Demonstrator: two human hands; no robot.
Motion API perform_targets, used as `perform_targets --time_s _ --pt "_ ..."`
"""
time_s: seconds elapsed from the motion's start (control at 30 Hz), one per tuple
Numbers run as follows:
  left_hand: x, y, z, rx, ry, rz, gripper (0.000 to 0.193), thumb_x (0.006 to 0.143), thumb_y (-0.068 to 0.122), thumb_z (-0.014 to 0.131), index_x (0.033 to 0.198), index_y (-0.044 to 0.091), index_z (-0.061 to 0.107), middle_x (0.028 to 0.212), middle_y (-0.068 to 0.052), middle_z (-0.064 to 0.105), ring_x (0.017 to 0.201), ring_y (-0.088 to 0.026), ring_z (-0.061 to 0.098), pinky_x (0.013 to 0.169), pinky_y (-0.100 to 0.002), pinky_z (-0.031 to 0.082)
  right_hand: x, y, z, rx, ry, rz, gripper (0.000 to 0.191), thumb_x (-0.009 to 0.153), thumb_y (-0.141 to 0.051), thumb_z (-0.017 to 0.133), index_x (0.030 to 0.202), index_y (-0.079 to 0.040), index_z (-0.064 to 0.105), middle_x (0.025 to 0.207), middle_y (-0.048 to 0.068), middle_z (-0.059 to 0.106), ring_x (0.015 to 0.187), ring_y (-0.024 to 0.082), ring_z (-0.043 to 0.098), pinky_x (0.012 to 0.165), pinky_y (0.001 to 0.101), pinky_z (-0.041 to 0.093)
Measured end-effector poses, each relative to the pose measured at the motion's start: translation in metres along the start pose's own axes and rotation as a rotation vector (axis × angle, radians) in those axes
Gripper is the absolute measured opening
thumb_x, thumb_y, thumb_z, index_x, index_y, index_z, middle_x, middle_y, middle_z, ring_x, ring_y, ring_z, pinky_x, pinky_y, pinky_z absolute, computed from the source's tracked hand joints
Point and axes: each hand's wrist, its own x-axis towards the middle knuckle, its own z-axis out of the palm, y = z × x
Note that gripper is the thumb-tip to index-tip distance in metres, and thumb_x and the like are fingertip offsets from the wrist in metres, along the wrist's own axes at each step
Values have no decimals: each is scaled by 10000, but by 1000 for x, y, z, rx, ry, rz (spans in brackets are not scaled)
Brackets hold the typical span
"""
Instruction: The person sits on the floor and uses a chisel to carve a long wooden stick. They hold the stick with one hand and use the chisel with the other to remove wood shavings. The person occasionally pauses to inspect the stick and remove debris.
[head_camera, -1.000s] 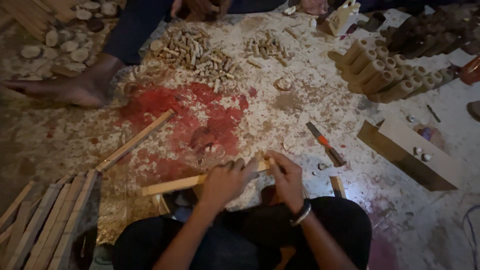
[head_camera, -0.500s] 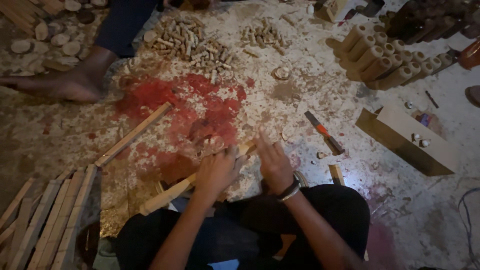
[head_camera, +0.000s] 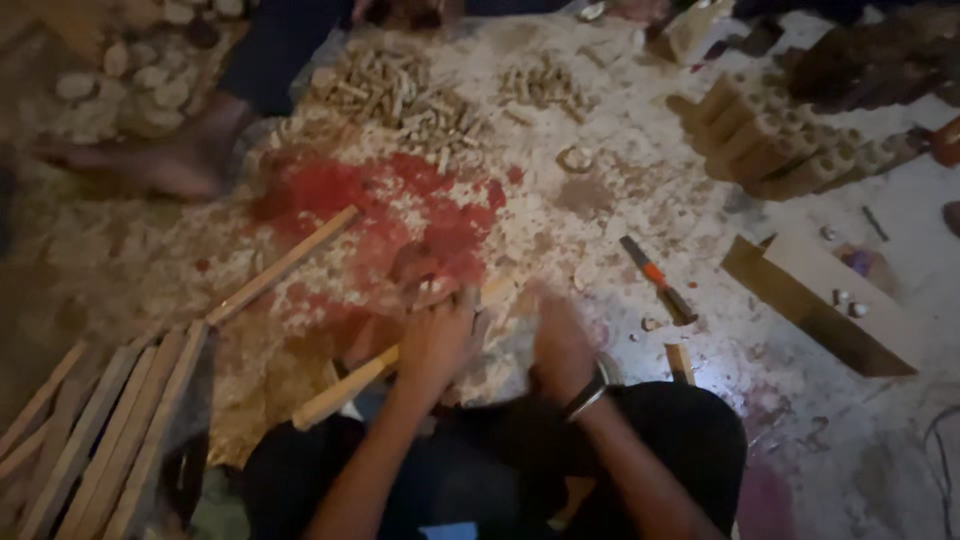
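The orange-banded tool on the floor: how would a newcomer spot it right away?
Start at the big red stain in the middle of the floor and look right. The tool lies slantwise there, above the person's right hand. Alone among pale wood pieces, it is dark with an orange band.

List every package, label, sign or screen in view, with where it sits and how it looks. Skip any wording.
Cardboard box: on the floor at right, past the right hand; long, open-topped, tan and brown, a few small pale pieces inside.
Small carton: top edge, right of centre; pale, blurred, details unclear.
No labels, signs or screens show.
The left hand holds a wooden stick, not a package.
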Motion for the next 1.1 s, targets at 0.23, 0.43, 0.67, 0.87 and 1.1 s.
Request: perform_targets --time_s 0.23,0.43,0.67,0.87,1.1 --pt "-8 -5 35 -54 77 165 343 897 311 654 1140 80 586 991 -148 716 873 -378 717 721 -530 552 18 2 -29 253 317 223 273 1025 32 556 1268 -43 655 1243 171 722 1102 349 731 927 388 592" --pt "-12 3 35 45 -76 84 571 812 225 639 1353 56 565 1013 -143 732 761 -351 731 671 -513 573 7 -16 -10 -6 139 -166 481 886 100 541 1338 -40 628 1353 171 662 1308 374 628 1042 419 537" --pt "-6 0 14 63 -286 60 573 857 199 600 1394 12 542 1043 -206 727 786 -378 745 675 -496 586 9 -11 -1 -69 194 -146 538 855 126 505 1372 19 606 1413 191 640 1362 359 597 1174 492 465" --pt "-10 0 13 87 -153 120 561 764 280 646 1281 65 613 1017 -182 735 889 -374 735 878 -538 550 6 -18 -5 68 143 -243 457 817 82 518 1244 -13 649 1315 195 652 1263 394 617 1115 515 497" --pt "-13 -3 26 113 -12 86 520 789 241 664 1285 84 656 1008 -169 746 919 -388 727 936 -528 544 8 -18 -7 -41 127 -350 410 865 99 540 1251 29 659 1326 204 686 1251 364 657 1080 493 504"
